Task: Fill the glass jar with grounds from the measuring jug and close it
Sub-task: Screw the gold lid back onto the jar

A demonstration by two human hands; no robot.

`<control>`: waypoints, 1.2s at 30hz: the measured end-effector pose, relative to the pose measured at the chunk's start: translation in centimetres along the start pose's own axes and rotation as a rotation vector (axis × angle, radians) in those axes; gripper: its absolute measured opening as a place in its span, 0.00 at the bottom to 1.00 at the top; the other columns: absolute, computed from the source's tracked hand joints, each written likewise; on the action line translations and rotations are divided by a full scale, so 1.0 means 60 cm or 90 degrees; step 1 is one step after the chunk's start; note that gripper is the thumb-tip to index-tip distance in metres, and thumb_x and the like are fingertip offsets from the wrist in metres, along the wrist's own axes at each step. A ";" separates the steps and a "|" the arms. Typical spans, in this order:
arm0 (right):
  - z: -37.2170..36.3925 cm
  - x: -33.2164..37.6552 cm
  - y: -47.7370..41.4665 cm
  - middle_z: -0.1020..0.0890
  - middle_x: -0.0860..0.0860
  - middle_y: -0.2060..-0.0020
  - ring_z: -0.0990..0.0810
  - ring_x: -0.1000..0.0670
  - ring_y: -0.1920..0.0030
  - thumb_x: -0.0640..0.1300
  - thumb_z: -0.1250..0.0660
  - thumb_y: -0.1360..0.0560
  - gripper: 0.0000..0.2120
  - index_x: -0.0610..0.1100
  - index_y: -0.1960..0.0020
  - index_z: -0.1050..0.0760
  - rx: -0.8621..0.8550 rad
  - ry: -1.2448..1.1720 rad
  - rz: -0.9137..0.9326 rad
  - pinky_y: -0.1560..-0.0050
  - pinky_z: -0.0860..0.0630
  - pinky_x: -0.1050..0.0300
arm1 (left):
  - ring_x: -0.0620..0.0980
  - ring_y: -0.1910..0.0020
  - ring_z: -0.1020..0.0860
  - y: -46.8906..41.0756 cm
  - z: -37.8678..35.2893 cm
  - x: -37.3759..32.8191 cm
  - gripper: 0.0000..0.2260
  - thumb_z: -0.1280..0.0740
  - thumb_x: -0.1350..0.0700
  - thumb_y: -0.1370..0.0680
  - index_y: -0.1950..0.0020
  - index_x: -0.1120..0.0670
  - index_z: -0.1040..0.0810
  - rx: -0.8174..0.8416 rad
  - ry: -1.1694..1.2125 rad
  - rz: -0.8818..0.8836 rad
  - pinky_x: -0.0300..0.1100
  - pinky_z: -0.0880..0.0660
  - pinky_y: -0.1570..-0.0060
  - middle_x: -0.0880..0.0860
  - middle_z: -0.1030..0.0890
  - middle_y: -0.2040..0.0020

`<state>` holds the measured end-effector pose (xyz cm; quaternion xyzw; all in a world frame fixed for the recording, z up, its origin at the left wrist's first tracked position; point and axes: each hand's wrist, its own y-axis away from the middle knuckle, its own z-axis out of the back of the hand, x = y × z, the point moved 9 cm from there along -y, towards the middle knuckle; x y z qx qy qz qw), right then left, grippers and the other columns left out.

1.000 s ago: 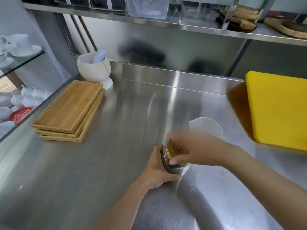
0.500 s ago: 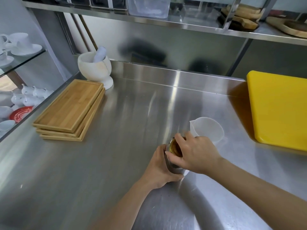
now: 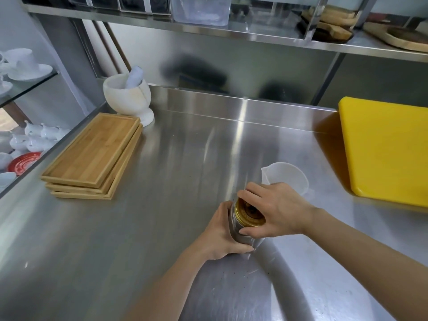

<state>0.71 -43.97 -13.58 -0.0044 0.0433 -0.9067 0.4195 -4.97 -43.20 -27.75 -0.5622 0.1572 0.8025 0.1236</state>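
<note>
Lower centre of frame, left hand [image 3: 220,235] wrapped around jar [image 3: 236,230] on steel counter [image 3: 162,205], right hand [image 3: 275,208] gripping gold lid [image 3: 246,213] on top, empty jug [image 3: 286,176] just behind, upper right.

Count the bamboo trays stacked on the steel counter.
3, all in one stack at the counter's left edge, in front of the white mortar: the top tray, a middle tray showing only its edge, and a bottom tray. Nothing suggests more are hidden underneath.
</note>
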 end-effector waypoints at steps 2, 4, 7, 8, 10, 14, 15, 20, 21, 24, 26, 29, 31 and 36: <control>0.000 0.000 -0.002 0.22 0.47 0.62 0.25 0.45 0.69 0.65 0.37 0.35 0.28 0.40 0.51 0.24 -0.030 -0.020 -0.020 0.75 0.27 0.53 | 0.42 0.46 0.26 0.002 0.001 0.001 0.36 0.21 0.48 0.44 0.45 0.36 0.40 -0.023 0.008 0.000 0.40 0.24 0.49 0.43 0.29 0.45; -0.001 -0.001 -0.002 0.23 0.46 0.64 0.26 0.45 0.72 0.64 0.37 0.35 0.28 0.39 0.54 0.24 -0.052 -0.041 -0.040 0.77 0.28 0.54 | 0.44 0.44 0.25 0.006 0.001 0.002 0.36 0.21 0.48 0.44 0.44 0.37 0.39 -0.036 0.014 0.001 0.45 0.22 0.48 0.43 0.28 0.44; 0.002 -0.005 -0.001 0.23 0.46 0.65 0.28 0.45 0.75 0.65 0.40 0.35 0.29 0.38 0.57 0.24 -0.082 -0.059 -0.068 0.79 0.30 0.56 | 0.43 0.43 0.26 0.009 0.006 0.001 0.37 0.21 0.48 0.45 0.44 0.35 0.38 -0.063 0.007 0.005 0.49 0.23 0.45 0.43 0.28 0.43; 0.002 -0.005 0.000 0.23 0.46 0.65 0.28 0.44 0.76 0.65 0.40 0.35 0.29 0.38 0.57 0.24 -0.087 -0.064 -0.079 0.79 0.30 0.56 | 0.44 0.43 0.25 0.009 0.007 0.001 0.37 0.21 0.47 0.45 0.45 0.35 0.38 -0.071 0.001 0.008 0.50 0.23 0.45 0.43 0.27 0.43; 0.001 -0.007 0.003 0.24 0.46 0.66 0.29 0.44 0.76 0.65 0.40 0.35 0.29 0.38 0.58 0.25 -0.095 -0.072 -0.102 0.79 0.32 0.57 | 0.47 0.43 0.25 0.011 0.009 -0.001 0.36 0.21 0.46 0.46 0.45 0.35 0.38 -0.081 -0.014 0.017 0.52 0.23 0.46 0.45 0.26 0.44; 0.000 -0.011 0.005 0.25 0.46 0.68 0.30 0.44 0.78 0.65 0.41 0.35 0.29 0.38 0.59 0.25 -0.105 -0.076 -0.140 0.80 0.34 0.57 | 0.47 0.45 0.27 0.016 0.011 -0.005 0.33 0.24 0.42 0.47 0.50 0.33 0.39 -0.096 -0.071 0.044 0.52 0.24 0.46 0.43 0.27 0.45; 0.000 -0.012 0.006 0.25 0.46 0.68 0.30 0.43 0.78 0.65 0.41 0.35 0.29 0.37 0.60 0.25 -0.109 -0.075 -0.145 0.80 0.35 0.58 | 0.44 0.45 0.28 0.018 0.011 -0.008 0.32 0.24 0.41 0.47 0.52 0.30 0.41 -0.096 -0.084 0.045 0.50 0.25 0.45 0.41 0.28 0.46; -0.003 -0.013 0.009 0.25 0.46 0.69 0.30 0.43 0.78 0.65 0.41 0.35 0.29 0.38 0.59 0.25 -0.116 -0.068 -0.174 0.80 0.36 0.59 | 0.19 0.50 0.43 0.023 0.011 -0.012 0.31 0.26 0.40 0.46 0.56 0.27 0.47 -0.100 -0.143 0.051 0.39 0.34 0.48 0.30 0.35 0.51; -0.003 -0.013 0.009 0.25 0.46 0.69 0.30 0.43 0.78 0.65 0.41 0.35 0.28 0.38 0.59 0.25 -0.114 -0.066 -0.176 0.79 0.36 0.60 | 0.19 0.50 0.43 0.023 0.011 -0.012 0.31 0.26 0.40 0.46 0.57 0.27 0.47 -0.103 -0.147 0.052 0.39 0.35 0.48 0.31 0.35 0.51; -0.006 -0.011 0.009 0.25 0.46 0.68 0.30 0.44 0.78 0.66 0.41 0.35 0.28 0.39 0.59 0.26 -0.101 -0.061 -0.174 0.78 0.37 0.61 | 0.23 0.48 0.39 0.023 0.011 -0.012 0.33 0.25 0.41 0.47 0.53 0.25 0.45 -0.104 -0.122 0.064 0.40 0.32 0.48 0.33 0.32 0.50; -0.004 -0.011 0.011 0.25 0.47 0.67 0.30 0.45 0.78 0.66 0.42 0.35 0.28 0.40 0.58 0.27 -0.100 -0.053 -0.187 0.78 0.39 0.61 | 0.35 0.43 0.31 0.024 0.008 -0.004 0.34 0.23 0.45 0.47 0.51 0.28 0.40 -0.104 -0.043 0.073 0.47 0.26 0.45 0.38 0.27 0.47; -0.003 -0.010 0.020 0.24 0.47 0.66 0.28 0.46 0.76 0.68 0.43 0.34 0.28 0.42 0.55 0.26 -0.106 -0.016 -0.217 0.76 0.41 0.62 | 0.48 0.40 0.27 0.026 0.002 0.001 0.36 0.20 0.47 0.46 0.46 0.33 0.37 -0.082 0.025 0.071 0.53 0.25 0.42 0.44 0.25 0.43; -0.004 -0.012 0.023 0.22 0.48 0.62 0.24 0.46 0.70 0.71 0.46 0.34 0.33 0.44 0.49 0.27 -0.096 0.004 -0.222 0.75 0.35 0.60 | 0.49 0.37 0.31 0.027 0.001 -0.002 0.39 0.21 0.44 0.45 0.42 0.31 0.40 -0.052 -0.022 0.075 0.54 0.28 0.37 0.41 0.30 0.38; 0.022 -0.022 0.035 0.22 0.50 0.46 0.24 0.47 0.48 0.74 0.49 0.34 0.39 0.49 0.35 0.33 -0.081 -0.061 -0.241 0.48 0.28 0.52 | 0.44 0.27 0.44 0.044 0.050 -0.050 0.42 0.28 0.33 0.40 0.32 0.33 0.45 -0.060 0.003 0.025 0.50 0.45 0.27 0.40 0.43 0.27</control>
